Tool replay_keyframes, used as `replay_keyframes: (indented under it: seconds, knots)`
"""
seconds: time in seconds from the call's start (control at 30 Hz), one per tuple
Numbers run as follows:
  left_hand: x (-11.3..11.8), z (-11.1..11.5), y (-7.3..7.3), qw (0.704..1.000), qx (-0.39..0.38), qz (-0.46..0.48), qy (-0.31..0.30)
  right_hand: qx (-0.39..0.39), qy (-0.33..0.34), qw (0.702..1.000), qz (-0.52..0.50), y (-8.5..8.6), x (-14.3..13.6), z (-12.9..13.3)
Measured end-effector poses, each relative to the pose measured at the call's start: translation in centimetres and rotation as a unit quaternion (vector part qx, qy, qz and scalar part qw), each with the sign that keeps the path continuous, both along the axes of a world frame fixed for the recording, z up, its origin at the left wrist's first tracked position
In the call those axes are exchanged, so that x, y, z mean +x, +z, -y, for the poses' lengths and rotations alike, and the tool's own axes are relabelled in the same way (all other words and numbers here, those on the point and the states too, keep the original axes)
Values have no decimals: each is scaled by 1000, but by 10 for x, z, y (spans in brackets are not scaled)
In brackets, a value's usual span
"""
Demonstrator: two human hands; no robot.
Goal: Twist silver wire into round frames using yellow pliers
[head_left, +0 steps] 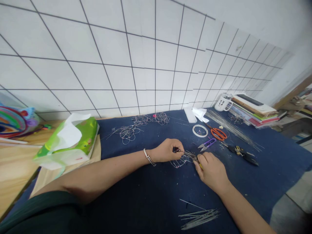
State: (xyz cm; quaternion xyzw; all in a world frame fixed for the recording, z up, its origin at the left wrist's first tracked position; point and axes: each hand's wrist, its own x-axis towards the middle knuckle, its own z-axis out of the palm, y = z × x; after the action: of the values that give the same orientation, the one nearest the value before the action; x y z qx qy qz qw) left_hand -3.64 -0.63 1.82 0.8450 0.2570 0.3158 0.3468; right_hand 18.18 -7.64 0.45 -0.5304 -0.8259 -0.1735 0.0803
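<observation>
My left hand [168,150], with a silver bangle on its wrist, pinches a small wire piece with beads [179,162] over the blue cloth. My right hand [211,169] is closed around a pair of pliers [193,156] with yellow on the handle. The pliers' jaws point left and meet the wire beside my left fingertips. Thin curved wires hang below the left hand. Whether the jaws grip the wire is too small to tell. Just beyond the right hand lie purple thread snips [207,144].
Coiled wire shapes [128,133] lie near the tiled wall. Orange-handled scissors [218,134], a ring-shaped dish [200,131], black-handled pliers [243,155] and long wires [234,128] sit right. Short wires [200,218] lie in front. A tissue pack [70,136] stands left, a mug [223,102] back right.
</observation>
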Motion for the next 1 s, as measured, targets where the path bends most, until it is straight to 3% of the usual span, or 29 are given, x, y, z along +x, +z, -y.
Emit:
replay_keyframes:
  seconds: [0.53, 0.73, 0.87, 1.0]
  knots:
    - [0, 0, 0, 998, -60, 4, -13, -36, -4, 999, -5, -2, 0, 1]
    - [-1, -7, -4, 981, -191, 14, -8, -58, -2, 996, -69, 3, 5, -3]
    - [0, -10, -6, 976, -216, 29, 3, -97, 19, 988, -119, 8, 18, -6]
    - [1, -8, -6, 974, -226, 30, 6, -128, 14, 960, -248, 14, 25, -6]
